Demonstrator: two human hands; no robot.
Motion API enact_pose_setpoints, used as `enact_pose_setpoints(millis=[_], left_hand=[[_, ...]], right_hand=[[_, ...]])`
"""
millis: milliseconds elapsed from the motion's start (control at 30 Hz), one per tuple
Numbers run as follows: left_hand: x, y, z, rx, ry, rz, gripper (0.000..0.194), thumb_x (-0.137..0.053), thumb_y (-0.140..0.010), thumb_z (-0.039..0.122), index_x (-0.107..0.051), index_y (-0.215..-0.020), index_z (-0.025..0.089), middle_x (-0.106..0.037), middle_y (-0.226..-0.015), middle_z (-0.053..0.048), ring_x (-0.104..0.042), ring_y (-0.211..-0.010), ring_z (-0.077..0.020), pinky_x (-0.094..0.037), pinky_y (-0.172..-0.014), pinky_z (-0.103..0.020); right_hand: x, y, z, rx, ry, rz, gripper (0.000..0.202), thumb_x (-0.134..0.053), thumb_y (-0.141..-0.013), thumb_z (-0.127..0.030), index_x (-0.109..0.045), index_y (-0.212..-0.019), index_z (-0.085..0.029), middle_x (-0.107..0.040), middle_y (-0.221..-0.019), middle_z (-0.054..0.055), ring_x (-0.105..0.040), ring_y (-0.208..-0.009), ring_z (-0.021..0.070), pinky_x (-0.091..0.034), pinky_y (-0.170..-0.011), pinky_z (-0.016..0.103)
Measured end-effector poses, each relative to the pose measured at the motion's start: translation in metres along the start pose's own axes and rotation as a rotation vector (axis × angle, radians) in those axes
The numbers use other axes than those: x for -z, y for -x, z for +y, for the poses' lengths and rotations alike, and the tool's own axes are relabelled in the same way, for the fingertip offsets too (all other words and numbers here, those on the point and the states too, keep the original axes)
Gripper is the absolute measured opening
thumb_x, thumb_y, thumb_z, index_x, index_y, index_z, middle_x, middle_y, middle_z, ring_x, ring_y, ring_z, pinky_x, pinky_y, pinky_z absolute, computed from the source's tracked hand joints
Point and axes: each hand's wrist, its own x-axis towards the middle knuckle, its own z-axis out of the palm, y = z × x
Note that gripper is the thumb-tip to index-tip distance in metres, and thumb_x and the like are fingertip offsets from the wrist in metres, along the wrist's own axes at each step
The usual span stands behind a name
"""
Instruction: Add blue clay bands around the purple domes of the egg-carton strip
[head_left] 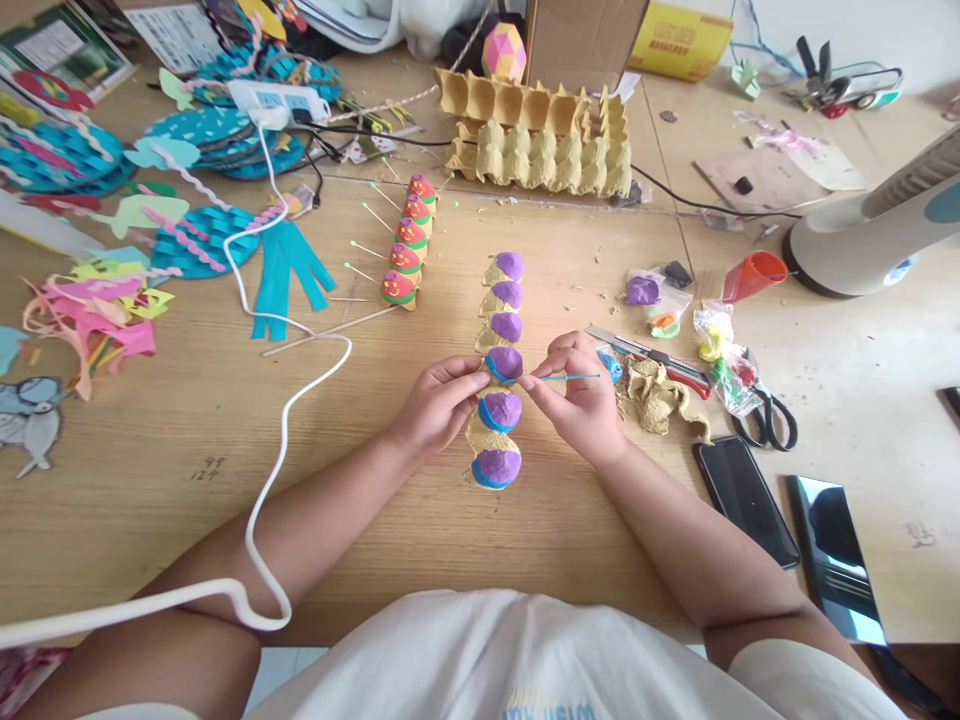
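Observation:
A strip of egg carton cups lies lengthwise in front of me. Purple clay-like caps cover the cups, and the three nearest also carry a blue band along the lower edge. My left hand pinches the fourth cup from the far end, thumb on its left side. At that cup's right edge, my right hand is closed with thumb and fingertips around a thin blue strand, which sticks out to the right. Whether the strand joins the blue band is hidden by my fingers.
A decorated red-and-green egg carton caterpillar stands at the far left. Carton trays lie behind. Right are a utility knife, scissors, carton scraps and a phone. A white cable crosses my left forearm.

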Motion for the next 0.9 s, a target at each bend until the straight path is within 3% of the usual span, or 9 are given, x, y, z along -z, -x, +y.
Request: enact_pose_setpoints(millis=[467, 900], left_hand=[[0.0006, 0.0013, 0.0015, 0.011, -0.029, 0.008, 0.017, -0.080, -0.071, 0.027, -0.078, -0.086, 0.018, -0.081, -0.090, -0.006, -0.074, -0.080, -0.0182, -0.058, -0.075, -0.030], [0.0086, -0.0007, 0.0005, -0.016, -0.084, 0.007, 0.013, -0.080, -0.076, 0.036, -0.078, -0.085, 0.026, -0.081, -0.093, -0.002, -0.074, -0.087, -0.0239, -0.058, -0.076, -0.037]], right_hand=[[-0.0018, -0.0001, 0.0016, 0.039, 0.049, 0.026, 0.020, -0.075, -0.088, -0.029, -0.059, -0.076, -0.024, -0.055, -0.080, 0.002, -0.054, -0.079, 0.0194, -0.047, -0.075, 0.039], [0.0002, 0.0036, -0.0007, 0.046, -0.062, 0.036, 0.021, -0.073, -0.090, -0.034, -0.060, -0.077, -0.025, -0.054, -0.081, 0.002, -0.054, -0.079, 0.0199, -0.047, -0.076, 0.041]])
